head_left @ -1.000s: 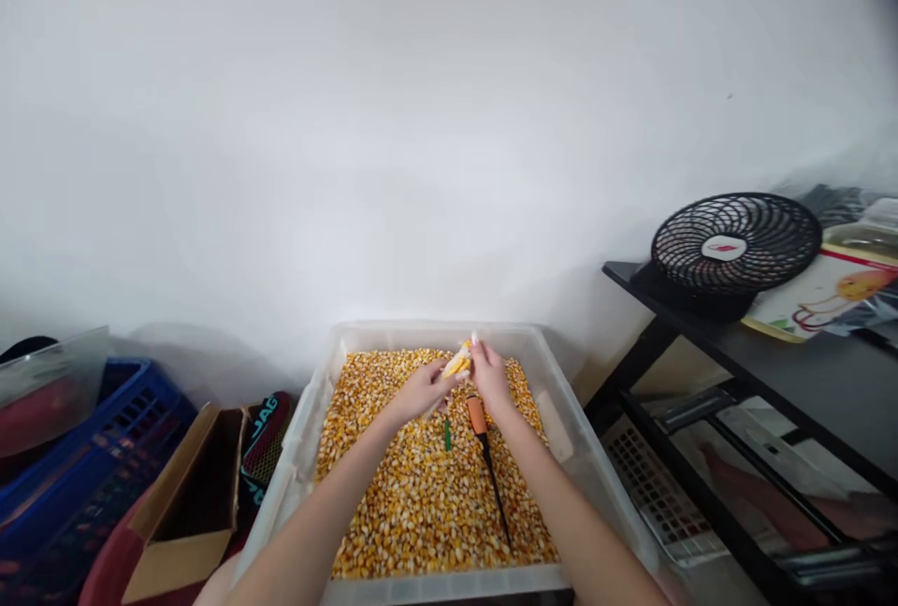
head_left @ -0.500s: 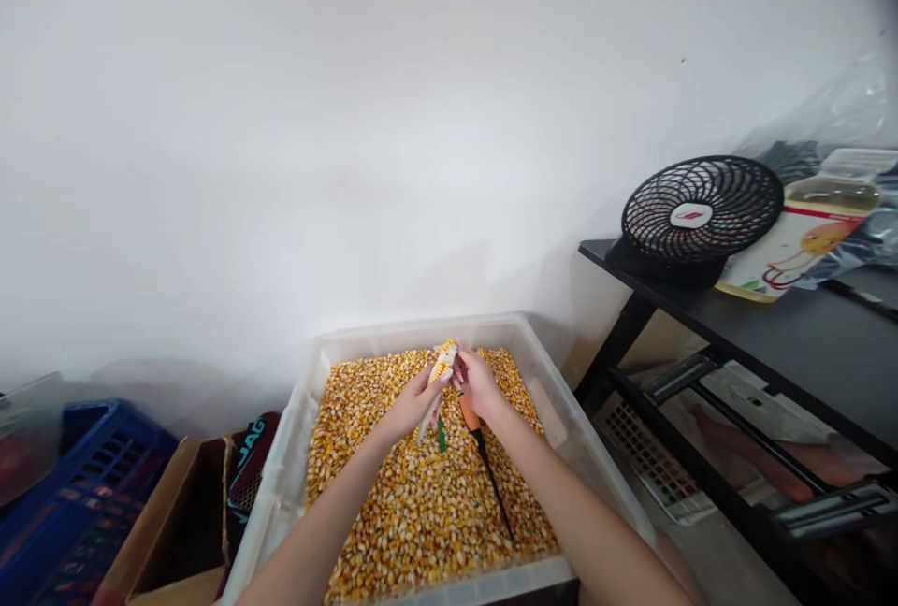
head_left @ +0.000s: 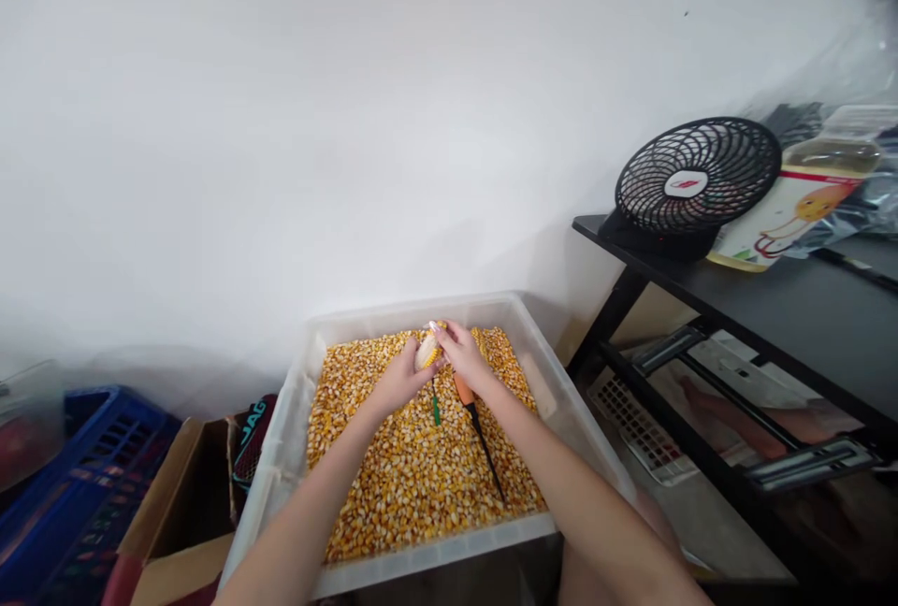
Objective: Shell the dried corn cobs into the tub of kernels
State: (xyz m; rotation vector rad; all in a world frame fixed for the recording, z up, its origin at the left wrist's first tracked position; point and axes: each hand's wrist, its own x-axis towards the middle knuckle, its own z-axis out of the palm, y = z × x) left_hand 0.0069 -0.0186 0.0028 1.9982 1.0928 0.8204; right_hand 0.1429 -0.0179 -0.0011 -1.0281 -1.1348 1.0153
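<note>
A partly stripped corn cob, pale on one side with yellow kernels along the other, is held between my two hands. My left hand is closed round its lower left part. At its upper end, the fingers of my right hand are closed on the cob. Below them, loose yellow and white corn kernels fill a translucent plastic bin. An orange-handled screwdriver-like tool with a long black shaft lies on the kernels under my right wrist, and a thin green-handled tool lies beside it.
On the right, a black table carries a black fan and a labelled oil bottle. A white basket sits beneath it. To the left stand an open cardboard box and a blue crate. A white wall rises behind the bin.
The cob has been turned in my hands and now shows a broad pale side. My right hand has shifted up to its top end. The view has tilted slightly downward.
</note>
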